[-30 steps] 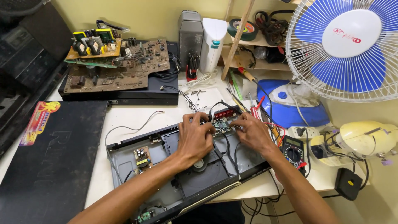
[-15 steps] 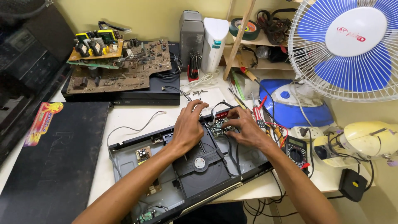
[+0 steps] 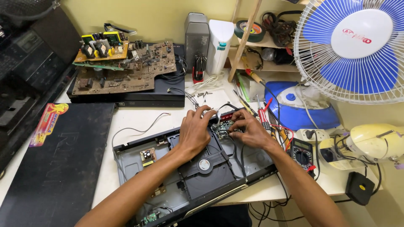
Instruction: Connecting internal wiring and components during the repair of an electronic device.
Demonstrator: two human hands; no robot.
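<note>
Head view is showing my left hand (image 3: 194,131) and right hand (image 3: 248,131) pinching together on the small circuit board (image 3: 223,126) between them; the disc player (image 3: 189,168), already uncovered, is lying beneath, board not yet lifted free.

Both hands, left hand (image 3: 194,131) and right hand (image 3: 250,130), crowd the small green circuit board (image 3: 223,127) at the far edge of the open disc player (image 3: 189,176). At twelve o'clock, loose wires (image 3: 191,97) and screws (image 3: 203,94) litter the tabletop (image 3: 134,117). At three o'clock, screwdrivers (image 3: 265,117), a multimeter (image 3: 301,152) and a blue iron (image 3: 294,105) block passage. At nine o'clock, bare tabletop beside a thin wire (image 3: 139,128) leaves room up to the black cover (image 3: 54,168).
</note>
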